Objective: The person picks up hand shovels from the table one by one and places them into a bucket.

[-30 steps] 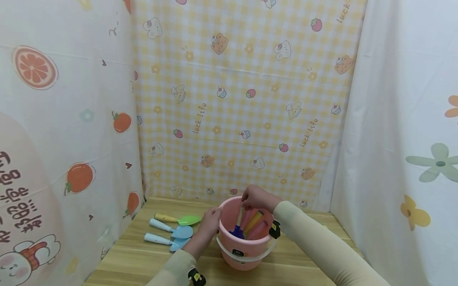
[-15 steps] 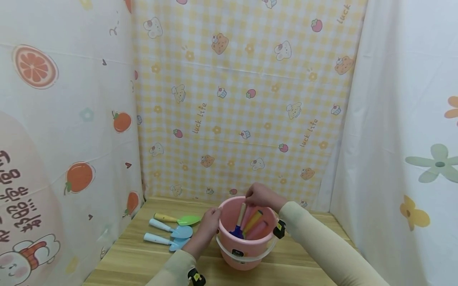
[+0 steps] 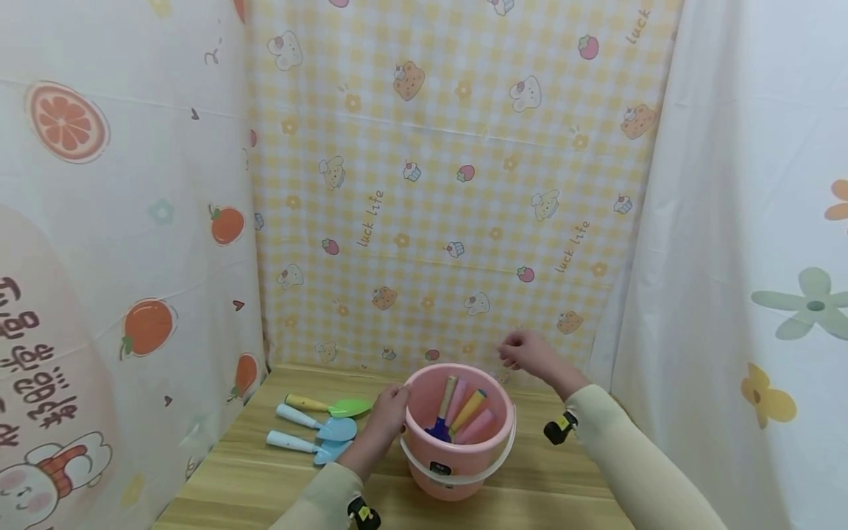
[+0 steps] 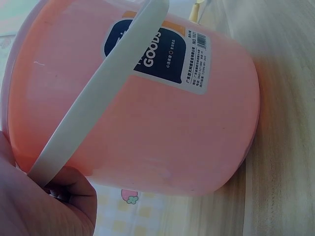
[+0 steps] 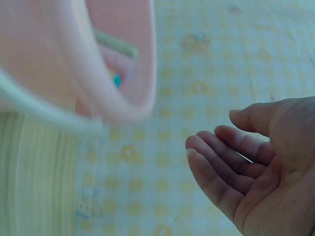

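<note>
A pink bucket (image 3: 457, 464) with a white handle (image 4: 93, 103) stands on the wooden table. My left hand (image 3: 387, 416) grips its rim on the left side; in the left wrist view the curled fingers lie by the handle's end. Several tools stand in the bucket with their handles up: a wooden handle on a dark blue part (image 3: 439, 428), pink handles (image 3: 475, 427) and a yellow handle (image 3: 469, 409). Their lower ends are hidden. To the right of the bucket and above it, my right hand (image 3: 533, 355) hangs in the air, holding nothing, its fingers loosely bent.
Left of the bucket lie a green trowel with a yellow handle (image 3: 350, 408) and two light blue trowels, one (image 3: 339, 429) behind the other (image 3: 330, 453). A checked cloth (image 3: 430, 221) hangs behind the table (image 3: 543, 478), with white printed cloths on both sides.
My right hand has let go of a tool handle in the bucket and moved up and right, clear of the rim. The left hand and bucket have stayed put.
</note>
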A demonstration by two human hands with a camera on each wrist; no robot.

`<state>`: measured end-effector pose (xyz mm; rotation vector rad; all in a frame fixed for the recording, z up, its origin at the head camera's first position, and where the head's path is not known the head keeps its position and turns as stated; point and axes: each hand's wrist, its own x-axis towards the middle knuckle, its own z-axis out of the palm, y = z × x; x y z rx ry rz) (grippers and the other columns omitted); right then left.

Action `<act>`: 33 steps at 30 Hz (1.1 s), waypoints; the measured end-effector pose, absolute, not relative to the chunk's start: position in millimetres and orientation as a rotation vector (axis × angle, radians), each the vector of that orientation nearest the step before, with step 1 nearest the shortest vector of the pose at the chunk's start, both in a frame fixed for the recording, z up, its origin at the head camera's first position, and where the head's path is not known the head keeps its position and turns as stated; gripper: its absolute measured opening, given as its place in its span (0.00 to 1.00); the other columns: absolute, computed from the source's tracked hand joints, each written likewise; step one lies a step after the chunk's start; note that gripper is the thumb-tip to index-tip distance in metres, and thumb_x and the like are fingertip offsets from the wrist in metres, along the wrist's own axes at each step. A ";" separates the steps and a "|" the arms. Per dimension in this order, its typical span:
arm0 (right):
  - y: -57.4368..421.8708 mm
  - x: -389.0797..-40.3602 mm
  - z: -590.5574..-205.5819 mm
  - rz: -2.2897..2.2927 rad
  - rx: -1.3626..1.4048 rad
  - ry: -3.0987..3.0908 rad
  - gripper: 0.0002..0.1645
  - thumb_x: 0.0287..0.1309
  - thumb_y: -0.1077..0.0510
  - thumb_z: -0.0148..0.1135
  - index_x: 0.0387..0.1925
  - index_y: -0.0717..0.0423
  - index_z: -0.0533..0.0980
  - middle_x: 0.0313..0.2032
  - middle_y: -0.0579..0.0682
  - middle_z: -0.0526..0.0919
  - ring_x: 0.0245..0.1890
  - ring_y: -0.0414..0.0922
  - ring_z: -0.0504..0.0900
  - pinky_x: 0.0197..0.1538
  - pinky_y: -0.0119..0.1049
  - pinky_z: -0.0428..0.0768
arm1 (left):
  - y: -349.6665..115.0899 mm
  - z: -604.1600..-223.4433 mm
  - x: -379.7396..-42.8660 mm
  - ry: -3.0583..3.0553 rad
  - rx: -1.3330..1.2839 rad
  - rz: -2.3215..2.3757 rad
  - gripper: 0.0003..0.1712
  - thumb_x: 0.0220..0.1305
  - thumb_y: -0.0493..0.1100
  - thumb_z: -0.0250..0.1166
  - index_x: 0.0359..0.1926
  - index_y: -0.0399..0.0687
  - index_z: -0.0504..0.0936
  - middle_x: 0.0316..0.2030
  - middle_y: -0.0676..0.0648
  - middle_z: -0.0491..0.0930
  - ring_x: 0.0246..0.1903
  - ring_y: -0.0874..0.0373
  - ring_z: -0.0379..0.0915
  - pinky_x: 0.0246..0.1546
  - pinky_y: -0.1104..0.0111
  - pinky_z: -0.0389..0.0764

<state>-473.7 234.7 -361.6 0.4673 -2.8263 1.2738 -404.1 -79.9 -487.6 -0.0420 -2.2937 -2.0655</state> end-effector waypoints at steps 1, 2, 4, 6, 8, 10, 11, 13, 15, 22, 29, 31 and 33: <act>243.4 -473.5 -362.3 1.292 0.435 -2.806 0.14 0.82 0.57 0.62 0.49 0.67 0.83 0.45 0.62 0.89 0.43 0.52 0.90 0.50 0.48 0.90 | -80.0 -487.4 -403.8 -2.294 -0.042 -2.063 0.25 0.88 0.58 0.51 0.48 0.40 0.78 0.36 0.43 0.76 0.32 0.52 0.71 0.32 0.64 0.75; 252.2 -473.0 -362.9 1.314 0.403 -2.786 0.15 0.82 0.56 0.61 0.49 0.68 0.82 0.45 0.63 0.89 0.43 0.53 0.90 0.50 0.48 0.90 | -80.2 -487.3 -403.6 -2.295 -0.041 -2.062 0.25 0.88 0.58 0.51 0.48 0.40 0.78 0.36 0.43 0.76 0.32 0.52 0.71 0.33 0.64 0.75; 269.7 -471.3 -364.9 1.331 0.335 -2.755 0.17 0.83 0.55 0.60 0.49 0.69 0.81 0.45 0.63 0.89 0.44 0.54 0.91 0.48 0.48 0.91 | -80.6 -487.2 -403.2 -2.297 -0.031 -2.064 0.25 0.88 0.58 0.50 0.49 0.40 0.78 0.36 0.43 0.76 0.32 0.52 0.71 0.33 0.64 0.75; 287.6 -470.0 -369.3 1.342 0.276 -2.726 0.17 0.83 0.56 0.59 0.49 0.70 0.81 0.44 0.62 0.90 0.44 0.55 0.91 0.48 0.48 0.91 | -81.2 -486.8 -402.6 -2.295 -0.021 -2.070 0.25 0.88 0.58 0.50 0.49 0.40 0.77 0.36 0.43 0.76 0.32 0.52 0.71 0.33 0.64 0.75; 304.9 -469.0 -374.8 1.328 0.209 -2.704 0.17 0.82 0.56 0.58 0.47 0.69 0.82 0.41 0.59 0.90 0.44 0.55 0.91 0.46 0.47 0.91 | -81.9 -486.9 -402.2 -2.296 -0.021 -2.069 0.25 0.88 0.58 0.50 0.49 0.40 0.78 0.35 0.44 0.75 0.31 0.52 0.71 0.33 0.64 0.75; 322.6 -469.1 -382.3 1.302 0.157 -2.690 0.17 0.82 0.57 0.57 0.45 0.69 0.82 0.40 0.58 0.90 0.43 0.55 0.91 0.44 0.46 0.91 | -82.6 -486.4 -401.9 -2.295 -0.026 -2.072 0.26 0.88 0.59 0.50 0.50 0.39 0.77 0.35 0.44 0.75 0.31 0.52 0.71 0.33 0.63 0.75; 331.4 -469.6 -386.3 1.293 0.130 -2.689 0.17 0.82 0.57 0.56 0.46 0.70 0.82 0.40 0.59 0.89 0.42 0.54 0.91 0.44 0.45 0.91 | -82.9 -486.1 -401.8 -2.295 -0.031 -2.076 0.26 0.88 0.59 0.49 0.50 0.39 0.77 0.35 0.44 0.75 0.32 0.52 0.71 0.33 0.63 0.75; 348.7 -471.9 -395.4 1.242 0.069 -2.696 0.17 0.81 0.57 0.55 0.46 0.70 0.81 0.40 0.60 0.89 0.42 0.55 0.90 0.42 0.44 0.90 | -83.6 -485.3 -401.5 -2.293 -0.037 -2.082 0.26 0.88 0.59 0.49 0.51 0.40 0.78 0.36 0.43 0.76 0.32 0.52 0.71 0.34 0.63 0.75; 365.2 -474.6 -404.2 1.156 0.033 -2.729 0.19 0.80 0.57 0.54 0.47 0.73 0.80 0.41 0.63 0.88 0.41 0.54 0.89 0.40 0.43 0.89 | -84.2 -484.9 -401.5 -2.291 -0.042 -2.089 0.27 0.88 0.60 0.49 0.51 0.40 0.77 0.37 0.43 0.76 0.33 0.52 0.71 0.34 0.63 0.76; 404.0 -481.5 -444.7 0.837 -0.055 -2.874 0.21 0.77 0.58 0.57 0.47 0.80 0.77 0.41 0.71 0.83 0.44 0.65 0.84 0.46 0.59 0.85 | -86.4 -486.6 -403.0 -2.297 -0.037 -2.081 0.26 0.88 0.60 0.49 0.50 0.41 0.78 0.36 0.44 0.76 0.33 0.52 0.72 0.35 0.63 0.76; 421.9 -488.7 -488.9 0.640 -0.054 -2.970 0.36 0.68 0.59 0.64 0.62 0.89 0.67 0.59 0.85 0.75 0.61 0.81 0.76 0.62 0.71 0.78 | -84.9 -486.7 -403.4 -2.282 -0.028 -2.078 0.27 0.88 0.61 0.50 0.50 0.40 0.78 0.37 0.43 0.76 0.33 0.52 0.72 0.34 0.63 0.76; 422.7 -487.6 -497.1 0.618 -0.052 -3.002 0.42 0.67 0.58 0.67 0.66 0.89 0.64 0.64 0.87 0.71 0.64 0.83 0.72 0.66 0.72 0.76 | -84.2 -486.4 -403.4 -2.287 -0.029 -2.070 0.28 0.88 0.61 0.50 0.50 0.40 0.79 0.38 0.43 0.77 0.34 0.52 0.72 0.35 0.63 0.76; 421.1 -483.9 -501.4 0.602 -0.048 -3.035 0.46 0.67 0.55 0.69 0.68 0.89 0.62 0.66 0.87 0.69 0.66 0.83 0.70 0.68 0.71 0.74 | -83.5 -486.1 -403.7 -2.291 -0.034 -2.063 0.28 0.88 0.61 0.50 0.51 0.40 0.79 0.39 0.43 0.78 0.35 0.52 0.73 0.35 0.63 0.76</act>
